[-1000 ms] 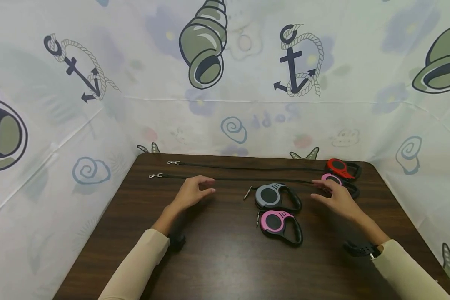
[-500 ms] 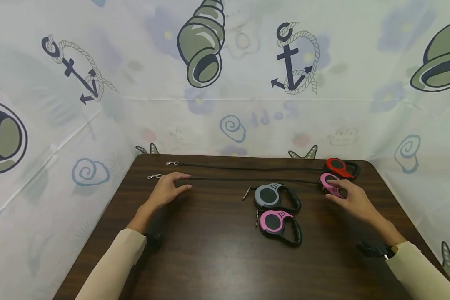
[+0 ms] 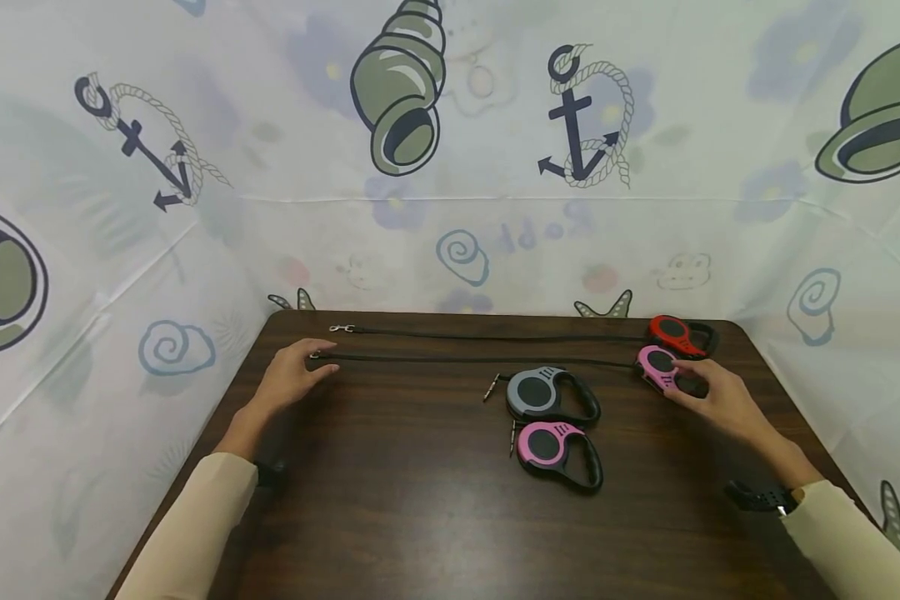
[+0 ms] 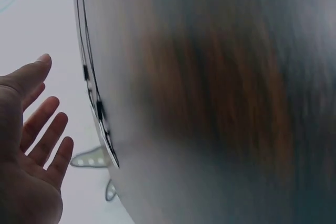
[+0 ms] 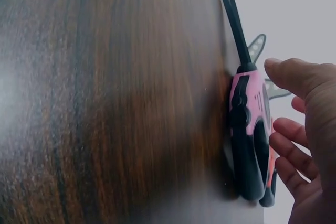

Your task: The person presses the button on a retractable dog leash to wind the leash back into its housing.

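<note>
My left hand [image 3: 283, 382] hovers at the far left of the table, its fingers extended around the clip end of a stretched black leash cord [image 3: 450, 359]. It partly covers that metal clip, and in the left wrist view the hand holds nothing. The cord leads to a pink and black retractable leash [image 3: 656, 365] at the far right. Over that leash's handle is my right hand [image 3: 727, 406], thumb and fingers apart. In the right wrist view the pink leash [image 5: 254, 100] lies beside the fingers, with no grip on it visible.
Behind lies a red retractable leash [image 3: 671, 332], its cord [image 3: 487, 337] pulled out parallel to the left. A grey leash [image 3: 534, 392] and another pink leash [image 3: 546, 443] lie mid-table, cords mostly in. Patterned white cloth [image 3: 420, 250] surrounds the dark wooden table [image 3: 435, 533].
My left hand has moved left along the cord to the clip end. My right hand has shifted slightly right, uncovering more of the far pink leash. The leashes lie as before.
</note>
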`<state>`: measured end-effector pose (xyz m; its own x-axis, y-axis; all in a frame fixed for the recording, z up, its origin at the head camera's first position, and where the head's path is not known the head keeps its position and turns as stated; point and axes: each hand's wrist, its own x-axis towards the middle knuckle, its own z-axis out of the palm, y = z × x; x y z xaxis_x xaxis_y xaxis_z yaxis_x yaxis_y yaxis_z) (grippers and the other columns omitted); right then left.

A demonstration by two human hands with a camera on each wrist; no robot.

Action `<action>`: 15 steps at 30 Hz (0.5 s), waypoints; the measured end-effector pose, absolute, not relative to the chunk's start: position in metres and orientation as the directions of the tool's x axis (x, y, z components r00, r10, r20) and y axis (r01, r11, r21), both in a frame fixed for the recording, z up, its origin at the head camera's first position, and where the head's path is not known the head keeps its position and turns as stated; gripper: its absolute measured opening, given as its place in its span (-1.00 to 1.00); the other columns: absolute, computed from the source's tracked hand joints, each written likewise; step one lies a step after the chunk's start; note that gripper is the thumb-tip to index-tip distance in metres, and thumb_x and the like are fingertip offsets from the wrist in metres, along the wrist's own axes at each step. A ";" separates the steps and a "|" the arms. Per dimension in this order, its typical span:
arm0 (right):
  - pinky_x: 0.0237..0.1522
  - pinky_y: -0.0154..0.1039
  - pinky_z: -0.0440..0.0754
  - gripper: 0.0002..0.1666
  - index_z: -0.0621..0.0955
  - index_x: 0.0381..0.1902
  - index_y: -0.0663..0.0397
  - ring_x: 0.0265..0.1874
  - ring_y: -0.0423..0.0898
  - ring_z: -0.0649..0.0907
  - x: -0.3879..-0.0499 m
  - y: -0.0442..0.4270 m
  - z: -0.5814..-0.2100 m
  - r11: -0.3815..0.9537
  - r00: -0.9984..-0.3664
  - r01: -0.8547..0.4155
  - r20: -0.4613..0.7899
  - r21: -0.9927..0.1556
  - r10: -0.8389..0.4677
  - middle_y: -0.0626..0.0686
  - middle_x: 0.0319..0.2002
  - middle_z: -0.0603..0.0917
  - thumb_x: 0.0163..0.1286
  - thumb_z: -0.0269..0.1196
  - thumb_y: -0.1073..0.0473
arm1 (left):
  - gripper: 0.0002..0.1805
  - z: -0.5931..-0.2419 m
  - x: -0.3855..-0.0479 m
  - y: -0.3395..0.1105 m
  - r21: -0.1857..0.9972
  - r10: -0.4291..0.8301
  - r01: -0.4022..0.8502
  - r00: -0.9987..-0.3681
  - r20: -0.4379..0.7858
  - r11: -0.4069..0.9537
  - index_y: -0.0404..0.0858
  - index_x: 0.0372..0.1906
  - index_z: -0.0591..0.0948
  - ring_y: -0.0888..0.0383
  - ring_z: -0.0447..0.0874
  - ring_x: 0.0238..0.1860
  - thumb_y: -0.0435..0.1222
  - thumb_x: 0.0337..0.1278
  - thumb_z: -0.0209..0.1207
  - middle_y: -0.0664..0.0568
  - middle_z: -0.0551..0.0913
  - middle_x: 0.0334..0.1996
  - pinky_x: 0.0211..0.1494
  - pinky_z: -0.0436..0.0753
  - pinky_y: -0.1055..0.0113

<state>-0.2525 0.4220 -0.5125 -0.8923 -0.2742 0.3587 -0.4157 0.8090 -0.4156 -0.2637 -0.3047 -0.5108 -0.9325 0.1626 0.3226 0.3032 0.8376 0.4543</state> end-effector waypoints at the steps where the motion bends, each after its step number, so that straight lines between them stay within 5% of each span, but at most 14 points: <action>1: 0.12 0.46 0.52 -0.34 0.63 0.22 0.39 0.09 0.45 0.63 -0.253 0.423 -0.513 0.812 -0.897 -0.408 0.350 -0.417 -0.271 0.47 0.11 0.66 0.28 0.57 0.13 | -0.48 -0.511 -0.264 -0.308 0.448 0.160 0.299 -0.933 0.322 0.842 -0.34 0.28 0.66 -0.35 0.64 0.21 -0.28 0.26 0.48 -0.32 0.66 0.26 0.24 0.56 -0.29; 15: 0.04 0.39 0.59 -0.18 0.52 0.32 0.51 -0.07 0.35 0.70 -0.258 0.424 -0.522 0.834 -0.923 -0.364 0.281 -0.415 -0.263 0.42 -0.05 0.71 0.32 0.55 0.06 | -0.46 -0.515 -0.275 -0.333 0.387 0.172 0.276 -0.944 0.281 0.880 -0.43 0.30 0.61 -0.43 0.54 0.31 -0.32 0.28 0.45 -0.42 0.61 0.27 0.34 0.47 -0.32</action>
<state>-0.2584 0.4245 -0.5220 -0.9229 -0.2632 0.2811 -0.3641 0.8340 -0.4147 -0.2754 -0.3328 -0.5148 -0.9441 0.1725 0.2810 0.2759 0.8799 0.3868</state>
